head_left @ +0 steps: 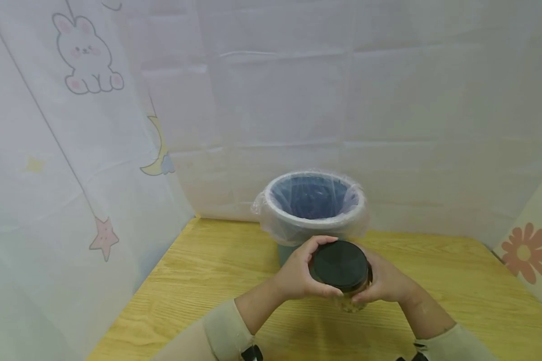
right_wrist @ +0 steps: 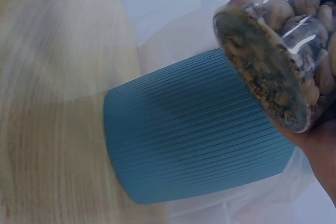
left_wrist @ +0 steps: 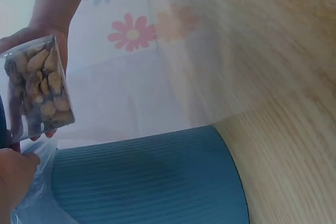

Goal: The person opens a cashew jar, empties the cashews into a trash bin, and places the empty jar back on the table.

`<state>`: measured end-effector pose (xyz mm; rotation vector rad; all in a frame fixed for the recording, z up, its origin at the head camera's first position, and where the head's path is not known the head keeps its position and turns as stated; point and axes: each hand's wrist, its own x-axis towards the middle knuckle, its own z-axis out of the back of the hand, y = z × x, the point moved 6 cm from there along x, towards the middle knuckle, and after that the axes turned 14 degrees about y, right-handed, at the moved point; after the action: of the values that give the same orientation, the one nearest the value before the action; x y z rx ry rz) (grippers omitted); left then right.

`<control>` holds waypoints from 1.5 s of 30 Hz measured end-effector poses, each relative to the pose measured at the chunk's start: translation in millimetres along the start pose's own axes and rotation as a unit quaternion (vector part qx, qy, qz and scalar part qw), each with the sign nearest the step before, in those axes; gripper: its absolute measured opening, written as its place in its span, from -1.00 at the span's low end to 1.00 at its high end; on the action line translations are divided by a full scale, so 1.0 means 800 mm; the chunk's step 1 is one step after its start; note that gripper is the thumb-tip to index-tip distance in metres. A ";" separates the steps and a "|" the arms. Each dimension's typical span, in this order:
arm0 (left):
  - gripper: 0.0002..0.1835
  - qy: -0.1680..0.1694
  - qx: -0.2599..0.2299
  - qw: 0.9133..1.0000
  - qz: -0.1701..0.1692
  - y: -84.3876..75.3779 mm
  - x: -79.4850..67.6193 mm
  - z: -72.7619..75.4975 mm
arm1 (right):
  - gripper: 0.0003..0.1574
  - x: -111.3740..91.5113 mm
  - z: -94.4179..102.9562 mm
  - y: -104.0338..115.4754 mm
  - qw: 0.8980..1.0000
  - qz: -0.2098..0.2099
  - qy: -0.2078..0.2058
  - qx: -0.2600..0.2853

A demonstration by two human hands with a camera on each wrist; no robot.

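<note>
Both hands hold a clear jar with a dark round lid (head_left: pixel 341 264) in front of the bin, above the table. Lumpy brown pieces, like dried mushrooms or nuts, fill the jar (left_wrist: pixel 44 85); finer crumbs show at its bottom (right_wrist: pixel 268 69) in the right wrist view. My left hand (head_left: pixel 300 271) curls round the lid's left side, thumb along the near edge. From the other side my right hand (head_left: pixel 388 281) grips the jar, its thumb at the front. The lid sits on the jar and hides most of its body in the head view.
A blue ribbed bin (right_wrist: pixel 194 129) stands on the wooden table (head_left: pixel 198 281) just behind the jar. Its white rim (head_left: pixel 271 200) carries a clear plastic liner folded over the outside. Printed cloth walls (head_left: pixel 271 100) close in the table's back and sides.
</note>
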<state>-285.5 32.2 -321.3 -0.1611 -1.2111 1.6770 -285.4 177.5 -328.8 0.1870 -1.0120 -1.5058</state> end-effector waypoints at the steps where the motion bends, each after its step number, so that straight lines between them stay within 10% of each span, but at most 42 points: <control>1: -0.05 0.005 -0.002 1.000 -0.004 -0.005 0.000 0.001 | 0.21 0.000 0.001 0.001 1.000 -0.007 -0.002 -0.004; 16: 0.01 0.091 -0.031 0.985 -0.142 -0.036 -0.001 0.008 | 0.19 0.005 0.003 0.006 0.999 -0.013 0.024 -0.030; 45: 0.05 0.069 -0.056 0.987 -0.132 -0.024 -0.007 -0.006 | 0.09 0.005 -0.005 0.011 0.994 0.024 0.082 0.066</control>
<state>-267.4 30.3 -311.5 -0.1751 -1.1691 1.3480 -277.4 173.2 -323.6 0.3724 -0.9766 -1.3568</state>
